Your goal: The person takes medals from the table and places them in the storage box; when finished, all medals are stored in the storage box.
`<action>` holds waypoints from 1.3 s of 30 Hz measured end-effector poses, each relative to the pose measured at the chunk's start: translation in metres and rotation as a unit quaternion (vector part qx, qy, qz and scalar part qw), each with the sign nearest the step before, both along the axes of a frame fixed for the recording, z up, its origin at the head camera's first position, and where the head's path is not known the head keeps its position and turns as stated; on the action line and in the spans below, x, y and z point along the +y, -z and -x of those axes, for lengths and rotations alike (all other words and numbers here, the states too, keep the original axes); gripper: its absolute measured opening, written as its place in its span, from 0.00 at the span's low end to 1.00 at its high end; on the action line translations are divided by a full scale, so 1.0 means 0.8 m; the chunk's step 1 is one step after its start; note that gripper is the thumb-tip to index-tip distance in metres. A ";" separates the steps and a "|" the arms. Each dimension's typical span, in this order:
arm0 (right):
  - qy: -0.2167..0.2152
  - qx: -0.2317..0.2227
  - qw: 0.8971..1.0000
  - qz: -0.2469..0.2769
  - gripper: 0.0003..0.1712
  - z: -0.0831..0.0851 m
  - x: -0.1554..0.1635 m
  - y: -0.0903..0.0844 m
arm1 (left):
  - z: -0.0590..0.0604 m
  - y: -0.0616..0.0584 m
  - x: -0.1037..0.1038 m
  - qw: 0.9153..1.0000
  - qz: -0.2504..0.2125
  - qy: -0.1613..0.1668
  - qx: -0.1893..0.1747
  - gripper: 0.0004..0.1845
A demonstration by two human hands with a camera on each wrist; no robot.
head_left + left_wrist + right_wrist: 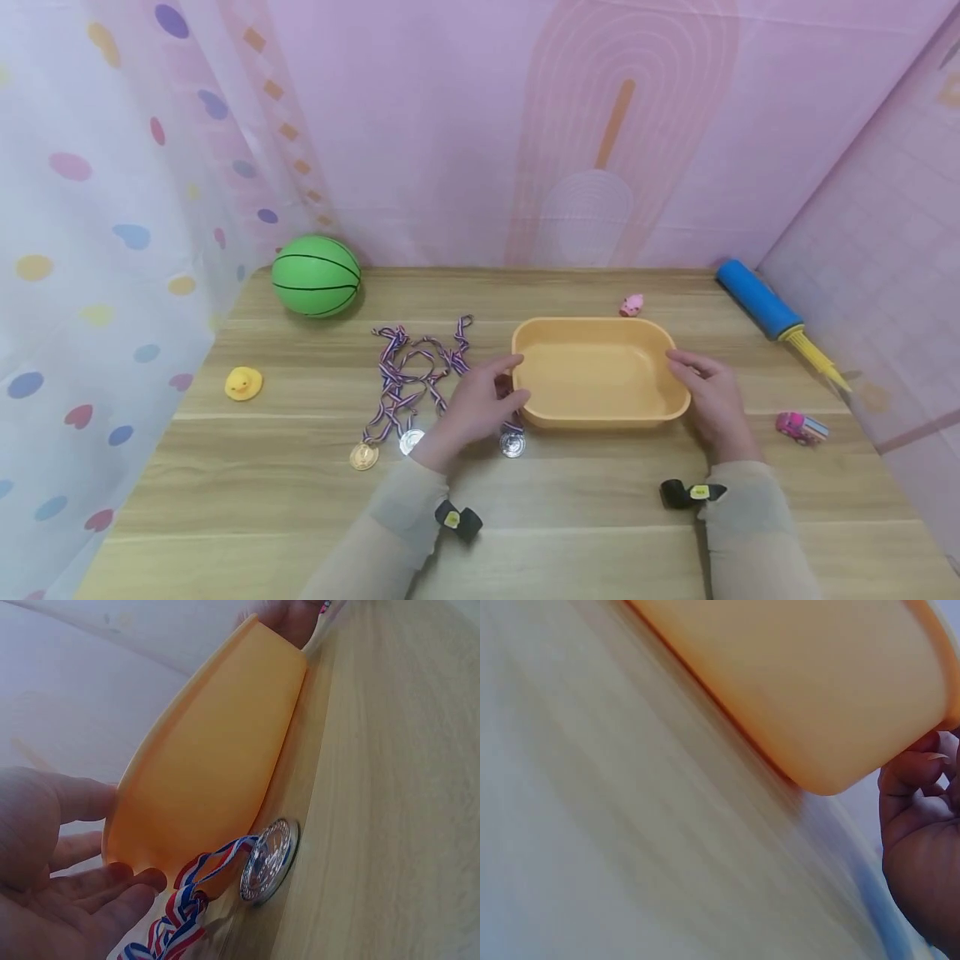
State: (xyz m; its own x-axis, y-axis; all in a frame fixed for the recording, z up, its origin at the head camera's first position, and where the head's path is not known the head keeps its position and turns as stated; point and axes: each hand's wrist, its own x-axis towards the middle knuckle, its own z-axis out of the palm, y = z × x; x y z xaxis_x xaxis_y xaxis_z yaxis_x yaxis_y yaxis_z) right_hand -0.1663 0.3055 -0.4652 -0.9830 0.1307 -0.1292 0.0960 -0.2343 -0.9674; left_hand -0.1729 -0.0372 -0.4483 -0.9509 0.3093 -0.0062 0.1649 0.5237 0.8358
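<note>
An orange plastic basin [600, 414] sits on the wooden table, its open top facing up. At its left end my left hand [482, 402] grips the rim, with fingertips [105, 802] against the rim and outer wall. My right hand [712, 400] holds the opposite end, fingers curled at the rim; the right wrist view shows them under the rim's edge. Beside the left hand lie a gold medal [364, 456], a silver medal [411, 442] and another silver medal [513, 444]. Their striped ribbons [397, 375] are tangled, partly hidden by that hand.
A green ball [317, 277] stands at the back left, a yellow toy duck [243, 383] in front of it. Behind the basin is a small pink toy [632, 305]. To the right lie a blue and yellow hand pump [761, 300] and a pink toy truck [801, 427].
</note>
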 end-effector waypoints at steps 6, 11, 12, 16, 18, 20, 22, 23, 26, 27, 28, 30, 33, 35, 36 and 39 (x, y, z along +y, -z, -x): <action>0.001 0.049 0.998 0.035 0.08 0.001 0.000 0.007 | -0.001 -0.001 -0.002 1.000 0.000 -0.001 -0.004 0.31; -0.007 0.068 0.996 0.058 0.09 -0.002 0.002 0.011 | -0.003 -0.004 -0.002 1.000 -0.006 0.001 -0.006 0.31; -0.008 0.069 0.996 0.059 0.09 -0.002 0.002 0.012 | -0.004 -0.004 -0.003 1.000 -0.008 -0.001 -0.008 0.31; -0.014 0.065 0.996 0.065 0.09 0.001 0.002 0.012 | -0.002 -0.004 -0.005 1.000 -0.008 -0.007 -0.013 0.32; -0.015 0.061 0.996 0.062 0.08 0.003 0.001 0.011 | -0.001 -0.004 -0.006 1.000 -0.006 -0.009 -0.012 0.32; -0.015 0.057 0.996 0.060 0.08 0.005 0.001 0.011 | 0.000 -0.003 -0.007 1.000 -0.005 -0.008 -0.009 0.31; -0.013 0.052 0.997 0.054 0.08 0.006 0.001 0.011 | 0.000 -0.003 -0.007 1.000 -0.003 -0.005 -0.007 0.31; -0.013 0.050 0.997 0.056 0.08 0.007 0.001 0.012 | 0.001 -0.002 -0.008 1.000 -0.002 -0.005 -0.005 0.31; -0.011 0.047 0.997 0.057 0.08 0.008 0.001 0.013 | 0.001 -0.002 -0.007 1.000 0.002 -0.002 0.000 0.31; -0.011 0.046 0.997 0.056 0.08 0.008 0.002 0.013 | 0.001 -0.001 -0.006 1.000 0.004 -0.002 0.002 0.31; -0.011 0.046 0.997 0.057 0.08 0.008 0.002 0.014 | 0.001 -0.002 -0.006 1.000 0.007 -0.001 0.004 0.31; -0.012 0.048 0.997 0.056 0.08 0.009 0.003 0.015 | 0.001 -0.002 -0.005 1.000 0.013 0.002 0.007 0.31; -0.016 0.052 0.996 0.064 0.08 0.009 0.004 0.017 | 0.001 -0.003 -0.005 1.000 0.027 0.006 0.011 0.31; -0.016 0.054 0.996 0.066 0.08 0.009 0.004 0.017 | 0.000 -0.006 -0.006 0.999 0.038 0.007 0.014 0.31; -0.016 0.053 0.996 0.067 0.08 0.009 0.005 0.018 | 0.000 -0.009 -0.008 0.999 0.043 0.006 0.017 0.31; -0.016 0.048 0.997 0.064 0.08 0.010 0.005 0.018 | -0.004 -0.023 -0.013 0.998 0.049 -0.009 0.038 0.29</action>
State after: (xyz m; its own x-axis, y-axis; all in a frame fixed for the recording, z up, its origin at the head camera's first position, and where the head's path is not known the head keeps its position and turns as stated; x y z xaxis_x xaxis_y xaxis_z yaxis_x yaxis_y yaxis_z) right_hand -0.1747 0.3095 -0.4796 -0.9950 0.0869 -0.0485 0.0147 -0.3538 -0.9352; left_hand -0.1698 -0.0476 -0.4300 -0.9551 0.2941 0.0361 0.2155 0.6060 0.7657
